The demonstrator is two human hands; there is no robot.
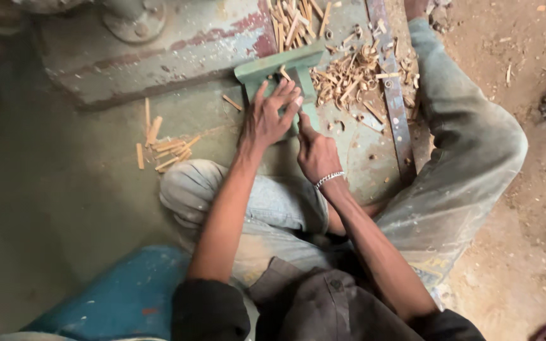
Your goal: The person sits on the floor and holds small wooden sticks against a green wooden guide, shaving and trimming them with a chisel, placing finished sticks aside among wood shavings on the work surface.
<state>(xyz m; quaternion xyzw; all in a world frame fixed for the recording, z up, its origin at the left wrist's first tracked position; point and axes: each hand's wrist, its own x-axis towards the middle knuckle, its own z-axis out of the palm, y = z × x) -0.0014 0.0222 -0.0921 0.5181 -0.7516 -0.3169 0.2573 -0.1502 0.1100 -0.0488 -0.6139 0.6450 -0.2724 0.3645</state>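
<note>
Seated cross-legged on the ground, a person in dusty pale trousers (450,158) is working at a green wooden T-shaped jig (284,71). Their left hand (266,120) is pressing flat and open on it; their right hand (316,155) is closing around something too small to identify. Curled wood shavings (349,79) are piling beside it, and cut sticks (167,150) are lying left.

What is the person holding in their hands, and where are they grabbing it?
The left hand presses flat on the stem of the green T-shaped wooden block. What the right hand pinches cannot be told.
</note>
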